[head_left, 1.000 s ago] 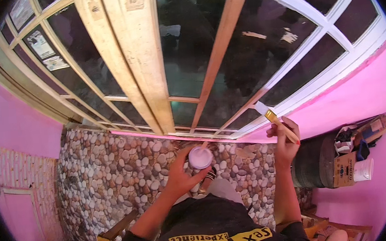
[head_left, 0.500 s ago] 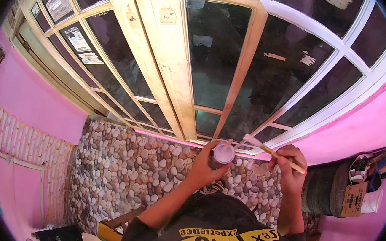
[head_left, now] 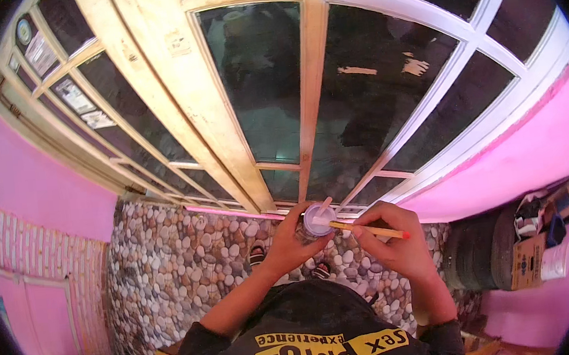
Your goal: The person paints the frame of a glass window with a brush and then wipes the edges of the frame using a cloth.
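I am seeing my left hand (head_left: pixel 289 243) gripping a small round pale-lilac paint pot (head_left: pixel 316 219) from below, and my right hand (head_left: pixel 393 244) pinching a thin yellow-handled brush (head_left: pixel 360 228). The brush is lying almost level – its bristle end resting across the pot's mouth, the handle running right toward the right hand. Both are hovering before a wooden-framed glass window (head_left: pixel 269 84). Paper stickers (head_left: pixel 74 94) are showing on the far-left panes, a brown cardboard box (head_left: pixel 532 260) low at the right.

Paper labels (head_left: pixel 73 96) on left panes; seemingly brown cardboard box (head_left: pixel 529 261) at right.
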Available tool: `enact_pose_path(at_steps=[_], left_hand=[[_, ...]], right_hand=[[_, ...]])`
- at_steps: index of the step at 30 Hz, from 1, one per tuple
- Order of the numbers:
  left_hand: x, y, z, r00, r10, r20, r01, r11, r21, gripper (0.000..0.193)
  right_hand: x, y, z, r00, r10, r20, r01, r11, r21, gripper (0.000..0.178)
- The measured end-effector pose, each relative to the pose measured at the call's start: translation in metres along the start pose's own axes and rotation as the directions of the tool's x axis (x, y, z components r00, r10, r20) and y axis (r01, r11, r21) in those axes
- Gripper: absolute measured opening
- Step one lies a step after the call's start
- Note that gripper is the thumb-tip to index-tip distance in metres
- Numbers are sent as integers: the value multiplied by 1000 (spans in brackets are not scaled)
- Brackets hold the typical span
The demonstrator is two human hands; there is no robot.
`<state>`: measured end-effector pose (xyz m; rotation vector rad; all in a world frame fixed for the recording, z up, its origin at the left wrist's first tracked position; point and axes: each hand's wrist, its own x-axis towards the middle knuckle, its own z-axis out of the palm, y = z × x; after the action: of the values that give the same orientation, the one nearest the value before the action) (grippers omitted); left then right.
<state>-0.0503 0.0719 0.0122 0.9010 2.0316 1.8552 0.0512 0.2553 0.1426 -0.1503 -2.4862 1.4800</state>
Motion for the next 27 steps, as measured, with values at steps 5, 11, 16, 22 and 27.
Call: enact_pose_path(at_steps=[5,11,16,22,27], left_hand=[[21,1,-17,994,32,105,-31,999,-12,67],[37,-14,-39,981,58,186,-61,998,11,74],[49,-15,-58,969,79,235,-78,997,-13,74],[55,-17,-68,961,65,268,-46,996,-75,69],[57,-24,-62,961,44,273,-18,995,-99,70]], right_hand=[[13,-3,15,982,190,-2,-190,981,39,13],[25,-7,41,970,220,-100,-210,973,97,15],[33,-10,55,966,209,-155,-194,975,109,13],[36,-13,59,907,344,-243,-273,919,285,11],[31,6,57,854,423,-301,-275,860,429,13]])
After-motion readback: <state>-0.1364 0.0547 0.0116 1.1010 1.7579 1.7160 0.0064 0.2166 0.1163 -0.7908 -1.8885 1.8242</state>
